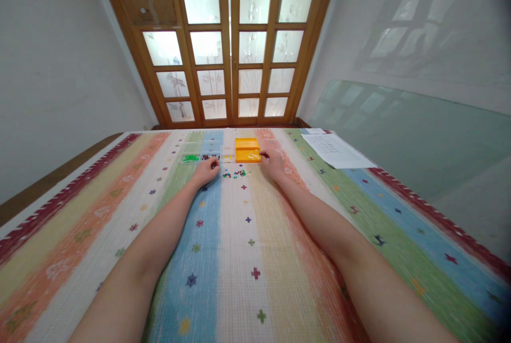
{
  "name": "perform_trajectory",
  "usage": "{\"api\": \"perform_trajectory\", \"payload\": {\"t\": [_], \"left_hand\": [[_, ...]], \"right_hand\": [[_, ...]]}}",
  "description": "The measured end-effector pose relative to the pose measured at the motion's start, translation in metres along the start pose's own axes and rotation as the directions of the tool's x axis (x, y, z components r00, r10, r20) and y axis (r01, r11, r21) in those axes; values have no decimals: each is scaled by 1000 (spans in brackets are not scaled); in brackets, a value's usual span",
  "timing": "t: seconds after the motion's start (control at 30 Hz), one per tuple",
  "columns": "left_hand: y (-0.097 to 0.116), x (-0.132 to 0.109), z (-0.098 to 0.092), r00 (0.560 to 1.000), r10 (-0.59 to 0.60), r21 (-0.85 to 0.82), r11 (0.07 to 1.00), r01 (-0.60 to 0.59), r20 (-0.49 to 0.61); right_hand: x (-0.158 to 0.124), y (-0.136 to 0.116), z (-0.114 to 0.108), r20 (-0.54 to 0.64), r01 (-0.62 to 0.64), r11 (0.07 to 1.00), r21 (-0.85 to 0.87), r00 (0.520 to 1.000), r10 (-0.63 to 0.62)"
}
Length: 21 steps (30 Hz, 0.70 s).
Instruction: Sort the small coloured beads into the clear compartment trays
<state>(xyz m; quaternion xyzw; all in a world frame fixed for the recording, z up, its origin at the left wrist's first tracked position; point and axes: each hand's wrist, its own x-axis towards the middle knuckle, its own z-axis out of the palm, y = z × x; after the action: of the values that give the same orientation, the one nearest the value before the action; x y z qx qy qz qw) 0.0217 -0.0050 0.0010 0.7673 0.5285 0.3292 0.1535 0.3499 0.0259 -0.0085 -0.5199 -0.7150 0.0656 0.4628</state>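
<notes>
1. Closest to me, 2 bare forearms reach out over a striped woven cloth. It has bands of blue, cream, orange, green and yellow, is dotted with little cross marks, and covers the whole tabletop.
2. The cloth lies bare on both sides of the arms. A dark red band runs along each long edge.
3. The left hand rests knuckles-up on the blue band with its fingers curled under. I cannot tell whether they pinch anything. Its fingertips are just beside a small heap of dark beads.
4. The right hand lies on the orange band, fingers bent toward the right-hand end of an orange plastic box. The fingertips are drawn together there, but I cannot tell if they hold something.
5. Between the 2 hands, a scatter of small mixed-colour beads lies loose on the cream band, just in front of the box.
6. In line with the box, to its left, sit a little patch of yellow beads and, further left, a heap of bright green beads.
7. A white paper sheet lies near the far right corner. Its printed lines are too small to read.
8. A pale green glass pane leans along the white right wall.
9. Beyond the table's far edge stand wooden double doors with frosted panes, with a plain white wall to their left.
</notes>
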Motion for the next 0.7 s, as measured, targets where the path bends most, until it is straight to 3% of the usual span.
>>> {"api": "perform_trajectory", "payload": {"t": [0.17, 0.43, 0.6, 0.7], "left_hand": [[1, 0, -2, 999, -34, -28, 999, 33, -33], [-2, 1, -2, 995, -72, -63, 996, 67, -67], [-8, 4, -2, 984, -114, -116, 988, 99, -135], [-14, 7, -3, 962, -207, -221, 961, 166, -180]], "right_hand": [[10, 27, -12, -145, -130, 991, -27, 982, 125], [14, 55, -25, -173, -346, 931, -114, 930, 324], [15, 56, -26, -210, -339, 935, -106, 926, 313], [14, 50, -24, -193, -318, 941, -113, 936, 293]]}}
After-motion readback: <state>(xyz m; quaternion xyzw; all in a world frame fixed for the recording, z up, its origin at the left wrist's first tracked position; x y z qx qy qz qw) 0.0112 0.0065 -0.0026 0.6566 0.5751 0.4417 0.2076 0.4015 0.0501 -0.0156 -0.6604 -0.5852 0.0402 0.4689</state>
